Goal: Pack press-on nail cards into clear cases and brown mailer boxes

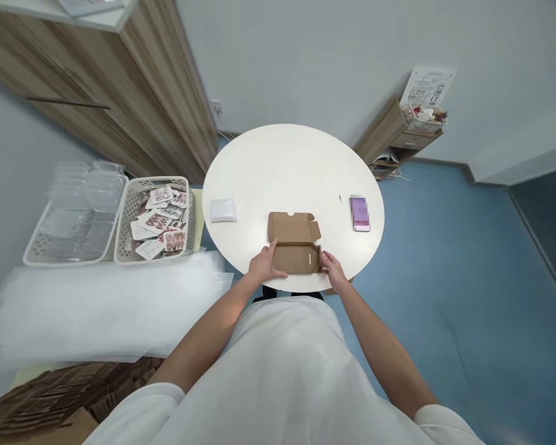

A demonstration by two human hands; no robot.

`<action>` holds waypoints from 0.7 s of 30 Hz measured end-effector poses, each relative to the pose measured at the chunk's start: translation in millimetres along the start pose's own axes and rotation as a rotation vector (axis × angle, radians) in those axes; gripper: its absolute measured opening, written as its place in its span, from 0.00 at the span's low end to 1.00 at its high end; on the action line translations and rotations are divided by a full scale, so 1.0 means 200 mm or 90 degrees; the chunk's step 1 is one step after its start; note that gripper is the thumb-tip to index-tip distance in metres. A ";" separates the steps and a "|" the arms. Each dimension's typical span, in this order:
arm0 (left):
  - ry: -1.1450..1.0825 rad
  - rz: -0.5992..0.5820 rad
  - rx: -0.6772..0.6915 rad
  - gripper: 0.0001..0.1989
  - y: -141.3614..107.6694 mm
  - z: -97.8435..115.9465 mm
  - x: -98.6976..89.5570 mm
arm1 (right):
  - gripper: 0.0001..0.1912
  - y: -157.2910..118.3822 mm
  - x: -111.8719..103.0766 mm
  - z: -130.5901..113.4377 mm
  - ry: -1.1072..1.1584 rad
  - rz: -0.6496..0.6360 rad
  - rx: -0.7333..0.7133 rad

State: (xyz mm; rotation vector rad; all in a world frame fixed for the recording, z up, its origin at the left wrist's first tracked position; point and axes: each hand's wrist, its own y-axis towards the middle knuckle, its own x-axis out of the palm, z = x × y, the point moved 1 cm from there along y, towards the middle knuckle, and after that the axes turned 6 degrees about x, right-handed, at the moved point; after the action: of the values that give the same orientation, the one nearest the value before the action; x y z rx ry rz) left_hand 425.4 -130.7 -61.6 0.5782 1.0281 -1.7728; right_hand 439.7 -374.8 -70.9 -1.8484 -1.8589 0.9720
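A brown cardboard box [294, 258] lies at the near edge of the round white table [282, 167], its lid [293, 227] folded back flat away from me. Inside the tray there is a small white strip [310, 259] toward the right end. My left hand [263, 266] grips the box's left end, with the thumb along the near edge. At the opposite end, my right hand [333, 270] pinches the right side wall. Some fingertips are hidden behind the cardboard.
On the table are a white packet [223, 210], a blurred purple phone-like object [360, 213] and a tiny dark item [340, 199]. Left stand baskets of carded packs [156, 225] and clear plastic trays [86, 204], white sheets [102, 309] and stacked brown cardboard [65, 402].
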 end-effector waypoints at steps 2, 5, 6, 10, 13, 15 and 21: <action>-0.002 -0.009 -0.009 0.60 0.01 0.03 0.01 | 0.28 0.00 0.02 -0.03 -0.019 0.011 -0.017; -0.003 -0.018 -0.011 0.60 0.03 0.08 0.03 | 0.24 0.02 0.04 -0.07 -0.150 0.044 -0.064; -0.004 -0.021 -0.008 0.60 0.04 0.09 0.04 | 0.23 0.03 0.04 -0.07 -0.218 0.067 -0.072; 0.000 -0.018 0.008 0.59 0.05 0.14 0.08 | 0.13 0.08 0.03 -0.05 -0.434 0.147 -0.042; 0.002 -0.022 0.008 0.59 0.06 0.15 0.10 | 0.09 0.11 0.01 -0.01 -0.468 0.149 -0.023; -0.008 -0.023 0.005 0.60 0.08 0.15 0.11 | 0.09 0.12 0.00 0.00 -0.462 0.140 -0.023; -0.097 0.025 0.015 0.59 0.06 0.18 0.13 | 0.18 0.13 -0.06 -0.01 -0.376 0.132 -0.046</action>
State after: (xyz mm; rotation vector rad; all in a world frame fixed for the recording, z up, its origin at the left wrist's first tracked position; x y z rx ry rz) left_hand 428.5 -176.6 -66.3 0.4667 0.8857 -1.7680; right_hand 460.9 -387.4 -83.4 -1.9705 -2.0555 1.6923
